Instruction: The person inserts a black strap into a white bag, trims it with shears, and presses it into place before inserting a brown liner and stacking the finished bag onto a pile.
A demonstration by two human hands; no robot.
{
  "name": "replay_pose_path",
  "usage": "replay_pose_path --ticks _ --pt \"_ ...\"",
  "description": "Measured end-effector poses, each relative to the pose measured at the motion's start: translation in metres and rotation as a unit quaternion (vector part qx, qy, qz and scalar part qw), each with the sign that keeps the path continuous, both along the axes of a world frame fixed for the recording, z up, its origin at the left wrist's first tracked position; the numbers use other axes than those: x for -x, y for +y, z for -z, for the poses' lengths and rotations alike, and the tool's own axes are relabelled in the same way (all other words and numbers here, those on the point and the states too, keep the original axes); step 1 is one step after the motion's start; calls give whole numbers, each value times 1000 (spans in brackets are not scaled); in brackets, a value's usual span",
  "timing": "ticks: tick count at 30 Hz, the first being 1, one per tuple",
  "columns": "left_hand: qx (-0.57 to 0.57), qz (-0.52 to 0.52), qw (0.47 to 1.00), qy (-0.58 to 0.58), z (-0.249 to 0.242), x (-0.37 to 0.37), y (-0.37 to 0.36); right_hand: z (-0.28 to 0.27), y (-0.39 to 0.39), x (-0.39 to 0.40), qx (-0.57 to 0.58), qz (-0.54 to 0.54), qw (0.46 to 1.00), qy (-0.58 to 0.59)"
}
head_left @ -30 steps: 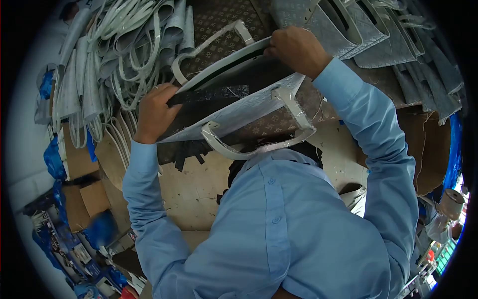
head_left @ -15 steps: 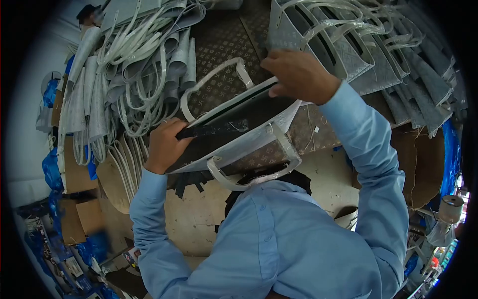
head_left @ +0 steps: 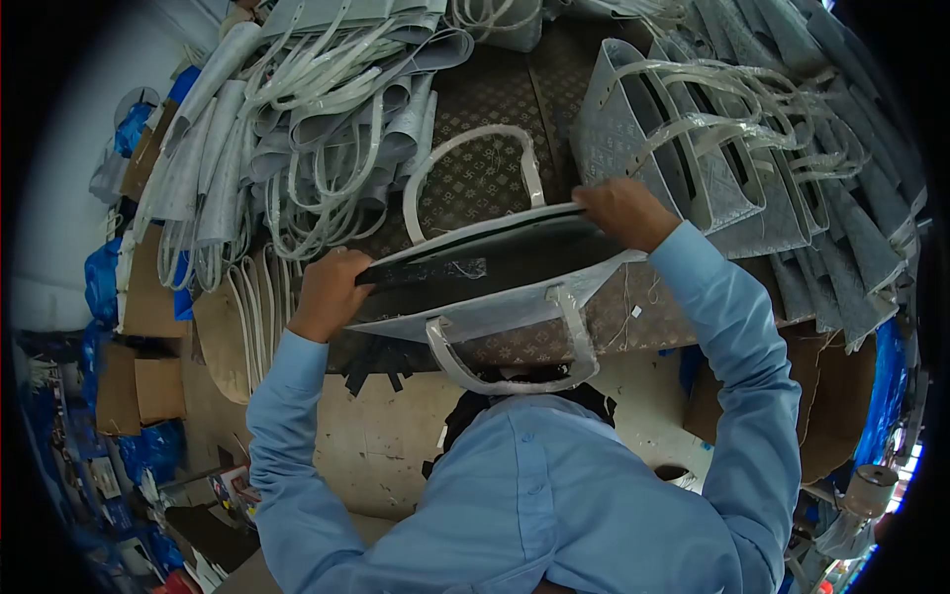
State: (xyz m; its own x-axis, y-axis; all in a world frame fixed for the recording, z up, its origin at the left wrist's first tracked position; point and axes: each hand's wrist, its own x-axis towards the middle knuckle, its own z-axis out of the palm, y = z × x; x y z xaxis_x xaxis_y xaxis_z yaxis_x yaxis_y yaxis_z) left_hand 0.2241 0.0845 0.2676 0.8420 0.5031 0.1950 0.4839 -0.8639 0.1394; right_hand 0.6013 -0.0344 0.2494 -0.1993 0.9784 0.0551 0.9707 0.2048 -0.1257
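Observation:
A grey-white tote bag (head_left: 505,302) lies open on the patterned table in front of me, its dark inside showing. One plastic-wrapped handle stands up on the far side, and the other loops down toward my shirt. My left hand (head_left: 332,293) is closed around the left end of the bag's far rim. At the right end of that rim, my right hand (head_left: 625,214) pinches the edge, fingers bent over it. A shiny black strip (head_left: 435,270) shows inside the bag near my left hand.
Rolled grey bag panels with white handles (head_left: 327,109) are heaped at the back left. Several similar bags (head_left: 693,148) stand at the right, beside stacked grey panels (head_left: 841,218). A cardboard box (head_left: 836,396) is below the table's right side.
My right hand has come down onto the bag's rim from above it, and the rim now lies more level. The view has shifted, so the heaps appear further right.

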Motion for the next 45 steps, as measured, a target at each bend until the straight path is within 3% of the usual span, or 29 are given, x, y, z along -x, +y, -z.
replay_pose_path --ticks 2,4,5,7,9,10,11,13,17,19,23,24,25,28,30,31,34,38,42,45 --pt "26 -42 998 29 -8 16 -5 -11 -10 -4 15 13 1000 -20" --pt "186 -132 968 -107 -30 26 -16 -45 -28 -4 -46 28 947 316" --pt "186 -140 966 -114 -39 23 -20 -59 -34 3 -42 19 949 311" --pt "274 -210 926 -152 -53 7 -34 -79 -43 33 -95 3 905 414" --pt "160 -140 967 -143 -47 -31 -49 -94 -35 71 -143 -112 920 346" --pt "110 -108 978 -139 -43 -48 -56 -89 -25 88 -230 -154 929 246" --pt "115 -116 977 -139 -39 -59 -63 -80 -20 89 -223 -159 929 249" --pt "75 -67 985 -138 -33 -72 -69 -58 -12 89 -121 -138 973 142" --pt "165 9 978 -128 -8 -53 -50 -23 -2 62 -44 -159 952 258" --pt "290 -6 957 -17 1 -31 -37 -9 -3 54 -8 -142 955 259" --pt "467 -8 884 21 -9 -27 -22 -10 -5 59 76 -102 946 299" --pt "491 -10 870 48 -9 -28 -20 -13 -4 59 148 -100 943 279" --pt "502 -11 863 47 -6 -27 -18 -14 -1 58 220 -100 936 256" --pt "562 -7 824 74 -1 -24 -22 -12 -3 58 341 -37 879 332" --pt "615 -63 783 66 -2 -25 -23 -9 -7 47 388 -12 853 348" --pt "598 -73 798 35 3 -22 -30 -9 -9 41 411 1 836 363" --pt "627 -50 776 33 6 -21 -27 -11 -7 34 474 -1 790 390" --pt "586 -31 807 66 7 -18 -25 -3 -9 34 443 -28 771 457" --pt "597 -32 794 105 -1 -15 -17 -5 2 36 461 -58 759 456" --pt "645 -31 750 141 -1 -20 -14 -12 8 35 512 -26 742 432"
